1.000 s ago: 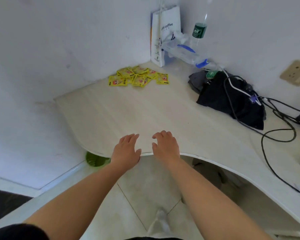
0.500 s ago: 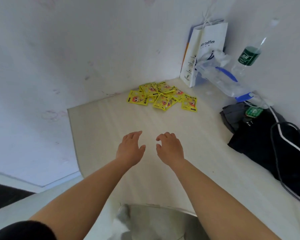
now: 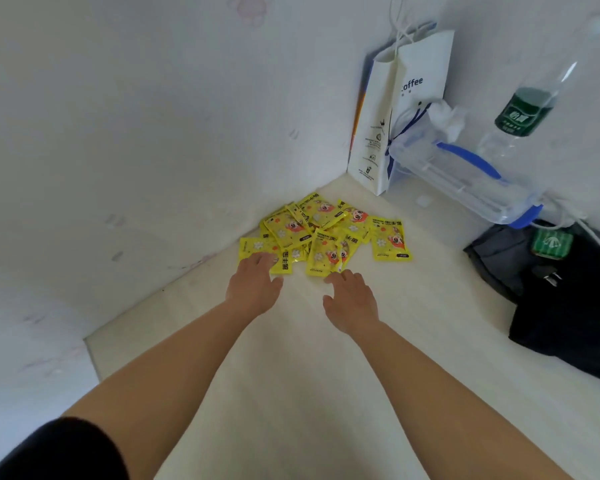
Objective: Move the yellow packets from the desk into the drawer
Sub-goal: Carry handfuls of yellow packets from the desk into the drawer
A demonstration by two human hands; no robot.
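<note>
Both hands moved in from desk edge: left hand (image 3: 255, 284) fingertips flat on glossy yellow foil packets (image 3: 321, 233), piled in pale wooden desk (image 3: 291, 393) corner; right hand (image 3: 352, 303) spread, empty. Light, slippery, floppy; pinch edges.

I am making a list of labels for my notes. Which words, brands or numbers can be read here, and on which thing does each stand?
"offee": on the white paper bag; its first letter is not visible.
Small print on the bag's side: too small to read.
Black characters on the yellow packets: too blurred to read.
White marks on the bottle's green label: blurred.
</note>
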